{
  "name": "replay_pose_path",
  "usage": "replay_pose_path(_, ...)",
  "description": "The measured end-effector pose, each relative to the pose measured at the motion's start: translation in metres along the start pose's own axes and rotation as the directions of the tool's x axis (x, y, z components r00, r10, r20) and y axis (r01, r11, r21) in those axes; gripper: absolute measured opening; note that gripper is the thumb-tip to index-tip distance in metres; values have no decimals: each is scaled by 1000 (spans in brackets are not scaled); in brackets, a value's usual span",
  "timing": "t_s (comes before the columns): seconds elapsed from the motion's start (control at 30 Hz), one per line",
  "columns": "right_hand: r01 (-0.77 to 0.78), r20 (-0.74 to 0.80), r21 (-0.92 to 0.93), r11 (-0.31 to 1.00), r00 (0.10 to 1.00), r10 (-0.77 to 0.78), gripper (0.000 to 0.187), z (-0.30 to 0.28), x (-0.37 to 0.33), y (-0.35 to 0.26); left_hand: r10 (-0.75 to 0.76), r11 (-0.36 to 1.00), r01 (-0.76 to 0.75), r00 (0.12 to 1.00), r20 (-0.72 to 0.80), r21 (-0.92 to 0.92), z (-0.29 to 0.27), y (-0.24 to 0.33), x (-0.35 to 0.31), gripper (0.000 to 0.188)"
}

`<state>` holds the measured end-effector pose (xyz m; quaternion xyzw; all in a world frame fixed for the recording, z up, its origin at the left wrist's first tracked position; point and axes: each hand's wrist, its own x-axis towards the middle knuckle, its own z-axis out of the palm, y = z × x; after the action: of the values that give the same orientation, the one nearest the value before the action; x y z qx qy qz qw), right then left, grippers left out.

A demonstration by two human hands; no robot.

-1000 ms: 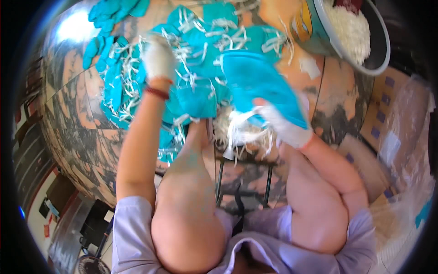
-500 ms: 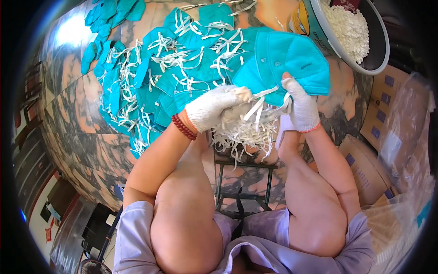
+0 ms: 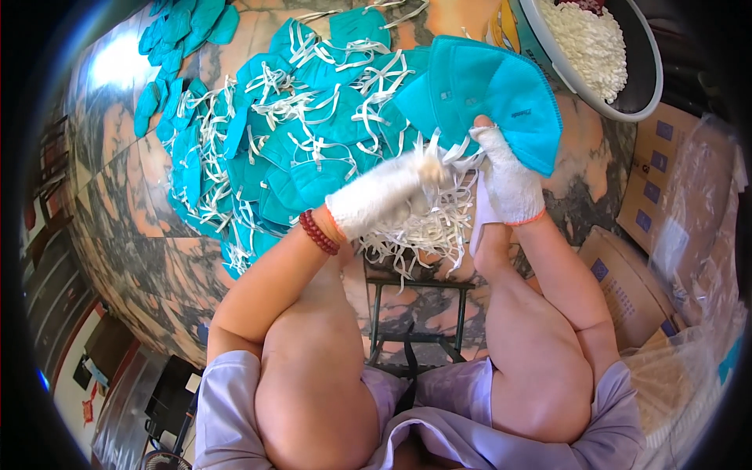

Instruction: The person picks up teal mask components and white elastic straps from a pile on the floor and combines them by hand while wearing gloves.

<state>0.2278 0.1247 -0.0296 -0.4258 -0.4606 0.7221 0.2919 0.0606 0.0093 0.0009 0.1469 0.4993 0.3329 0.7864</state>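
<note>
A stack of teal folded face masks [image 3: 495, 98] is gripped at its lower edge by my right hand [image 3: 509, 180], thumb on top. How many layers lie in it I cannot tell. White straps [image 3: 464, 159] come off that edge toward my left hand [image 3: 384, 194], whose fingers look closed around them though motion blurs the tips. Both hands wear white knit gloves with orange cuffs. Beneath my left hand lies a heap of loose white strips [image 3: 427, 239]. A large spread of teal masks [image 3: 294, 168] with white straps covers the floor to the left and ahead.
At the far right stands a round bucket [image 3: 578, 86] holding white crumbly bits. Cardboard boxes [image 3: 656, 168] and clear plastic film [image 3: 697, 227] are along the right side. Another mask pile [image 3: 184, 27] lies at the far left. A dark metal frame [image 3: 419, 283] is between my legs.
My left hand has shifted slightly right, over the straps, and is blurred. My right hand has tilted the masks, their right end dropping a little toward me.
</note>
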Motion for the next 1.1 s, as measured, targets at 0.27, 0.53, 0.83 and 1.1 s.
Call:
replay_pose_path(0.27, -143, 79, 19, 990, 987, 141, 35, -2, -5, -2, 112, 994, -109, 982, -153, 26, -2, 11, 0, 23)
replay_pose_path(0.53, -94, 253, -263, 960, 954, 163, 34, 24, -30, -25, 10, 578, -224, 963, -268, -785, -18, 14, -4, 20)
replay_pose_path(0.83, -178, 146, -194, 965, 967, 207, 21, -1, -35, -36, 340, 875, -471, 764, -548, -113, -83, 13, -26, 5)
replay_pose_path(1.1, -180, -8, -123, 976, 984, 180, 22, -17, -15, -1, 175, 274, 106, 972, -158, 956, 21, 10, -28, 46)
